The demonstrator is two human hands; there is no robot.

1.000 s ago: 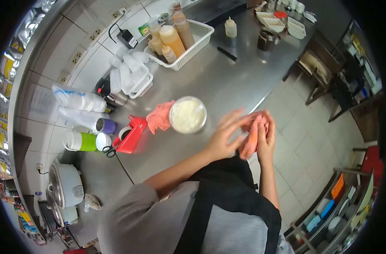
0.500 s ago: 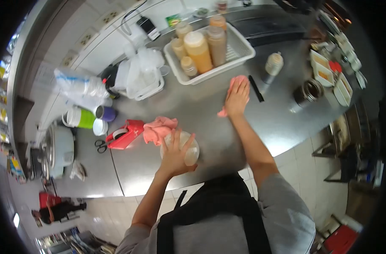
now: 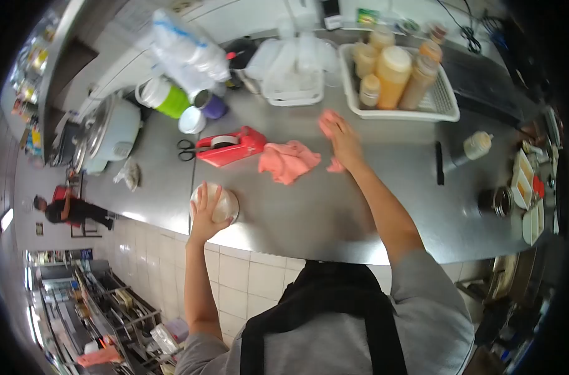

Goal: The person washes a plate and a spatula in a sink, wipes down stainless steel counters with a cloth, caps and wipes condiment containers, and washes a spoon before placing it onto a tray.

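Note:
My left hand spreads its fingers over the top of a round, pale translucent container near the counter's front edge, gripping it from above. The container's contents cannot be made out. My right hand presses down on a pink cloth, which shows past the fingertips and beside the palm on the steel counter. Between my hands, farther back, a second pink cloth lies crumpled. It touches or nearly touches a red tape dispenser.
Black scissors lie left of the dispenser. A white basket of sauce bottles and clear plastic containers stand behind. To the right are a black strip, a squeeze bottle and a dark jar. A person stands far left.
My left hand has moved the round container left, away from the crumpled cloth. My right hand has slid its cloth left across the counter, away from the black strip. The view has shifted left.

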